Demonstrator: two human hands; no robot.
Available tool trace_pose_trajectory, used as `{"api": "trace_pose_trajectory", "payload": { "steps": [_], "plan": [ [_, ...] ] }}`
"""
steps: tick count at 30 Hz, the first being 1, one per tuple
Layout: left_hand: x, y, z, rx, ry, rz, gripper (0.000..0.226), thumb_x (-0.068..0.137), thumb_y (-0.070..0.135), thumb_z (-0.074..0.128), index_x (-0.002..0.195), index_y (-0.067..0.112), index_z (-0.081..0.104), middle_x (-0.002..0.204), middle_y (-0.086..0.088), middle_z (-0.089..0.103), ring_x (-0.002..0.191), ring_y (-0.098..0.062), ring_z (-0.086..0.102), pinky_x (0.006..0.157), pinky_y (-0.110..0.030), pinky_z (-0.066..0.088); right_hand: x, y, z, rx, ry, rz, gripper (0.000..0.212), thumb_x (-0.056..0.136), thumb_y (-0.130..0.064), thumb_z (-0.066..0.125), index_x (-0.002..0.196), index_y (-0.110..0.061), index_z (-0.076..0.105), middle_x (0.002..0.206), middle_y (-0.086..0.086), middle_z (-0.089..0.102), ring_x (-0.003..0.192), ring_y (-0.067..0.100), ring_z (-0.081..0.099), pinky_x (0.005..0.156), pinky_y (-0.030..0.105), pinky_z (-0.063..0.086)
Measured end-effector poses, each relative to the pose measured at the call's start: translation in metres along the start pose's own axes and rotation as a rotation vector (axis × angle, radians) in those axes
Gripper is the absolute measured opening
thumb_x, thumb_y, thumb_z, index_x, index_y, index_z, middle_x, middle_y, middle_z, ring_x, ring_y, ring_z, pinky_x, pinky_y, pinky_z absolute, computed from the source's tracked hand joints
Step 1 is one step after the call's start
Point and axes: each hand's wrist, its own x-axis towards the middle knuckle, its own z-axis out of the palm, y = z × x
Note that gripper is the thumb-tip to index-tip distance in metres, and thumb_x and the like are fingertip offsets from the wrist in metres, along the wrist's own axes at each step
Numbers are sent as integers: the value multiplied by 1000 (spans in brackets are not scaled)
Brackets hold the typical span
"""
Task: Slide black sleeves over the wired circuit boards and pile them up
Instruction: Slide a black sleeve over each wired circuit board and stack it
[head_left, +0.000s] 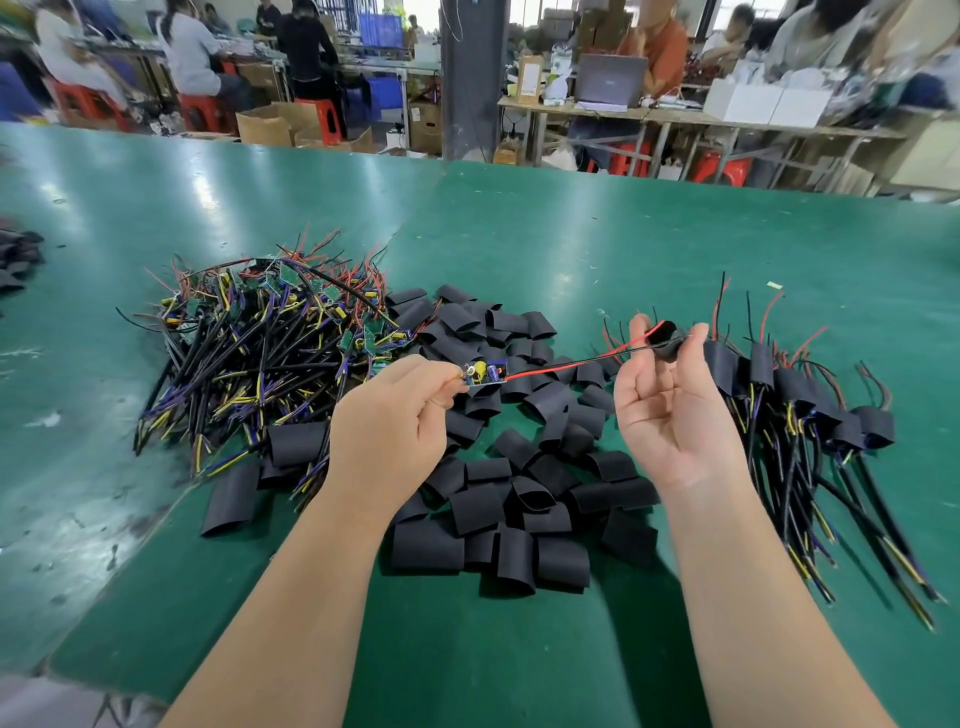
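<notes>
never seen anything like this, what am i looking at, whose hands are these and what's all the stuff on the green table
There is no machine here. This is one picture from a camera worn on a person's head, looking down at their own two bare hands over a green table.

The left hand pinches a small circuit board. Its red and black wires stretch across to the right hand. That hand pinches a black sleeve, and the wires seem to lead into it.

Three heaps lie on the table:
- bare wired boards on the left
- loose sleeves in the middle
- sleeved boards on the right

In the blurred background, other people sit at benches.
</notes>
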Motion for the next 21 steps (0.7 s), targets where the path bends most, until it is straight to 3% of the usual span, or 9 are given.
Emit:
{"api": "trace_pose_trajectory", "payload": {
  "steps": [4, 7, 11, 14, 21],
  "plan": [
    [0, -1, 0, -27, 10, 5, 22, 92, 12, 51, 88, 6, 71, 74, 1, 64, 59, -23, 58, 49, -40, 48, -1, 0, 1, 3, -14, 7, 22, 85, -29, 61, 94, -9, 61, 90, 13, 74, 73, 6, 70, 59, 17, 53],
    [0, 0, -1, -28, 14, 19, 24, 91, 12, 49, 88, 5, 71, 76, 0, 65, 62, -23, 60, 50, -38, 49, -2, 1, 2, 5, 30, -9, 21, 94, -25, 56, 85, -12, 70, 64, 5, 71, 85, -2, 66, 56, 15, 51],
    [0, -1, -1, -18, 17, 12, 17, 86, 1, 55, 89, 6, 71, 77, 1, 66, 63, -20, 61, 50, -36, 50, -2, 0, 3, 2, 2, 6, 19, 87, -26, 62, 80, -12, 72, 77, 7, 74, 65, -4, 62, 56, 14, 49],
    [1, 0, 0, -16, 21, 8, 16, 86, 0, 56, 88, 6, 71, 76, 2, 65, 63, -19, 60, 50, -37, 50, -2, 0, 3, -33, -27, 33, 30, 73, -32, 67, 91, -11, 57, 88, 9, 74, 48, 7, 50, 55, 14, 47],
    [1, -1, -2, 29, 45, -24, 17, 85, 0, 55, 87, 6, 70, 75, 2, 65, 63, -15, 57, 51, -33, 48, -8, -2, 5, -125, -116, 32, 38, 74, -43, 63, 93, -11, 58, 89, 2, 71, 58, 3, 56, 51, 12, 41]
  ]
}}
